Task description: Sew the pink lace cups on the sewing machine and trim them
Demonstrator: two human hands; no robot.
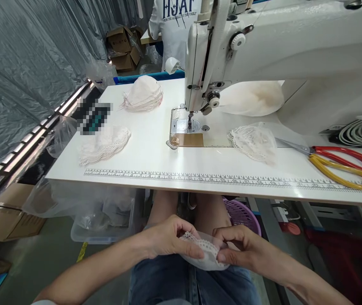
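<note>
Over my lap, below the table's front edge, both hands grip one small white lace-trimmed fabric piece [203, 250]. My left hand [168, 239] pinches its left side, thumb on the lace edge. My right hand [241, 248] pinches its right side. On the white table [155, 156] above stands a white sewing machine [263, 46], its needle [189, 116] over the metal plate. A stack of pale pink cups [143, 95] sits at the back left, a heap of white lace pieces [104, 144] at the left, and a lace piece in clear plastic [253, 142] right of the needle.
Scissors with red and yellow handles [342, 165] lie at the table's right. A printed ruler [219, 178] runs along the front edge. A person in a white shirt [171, 25] stands behind the table. Plastic bags and a clear bin [101, 216] are under the left side, a purple basket [242, 214] beneath.
</note>
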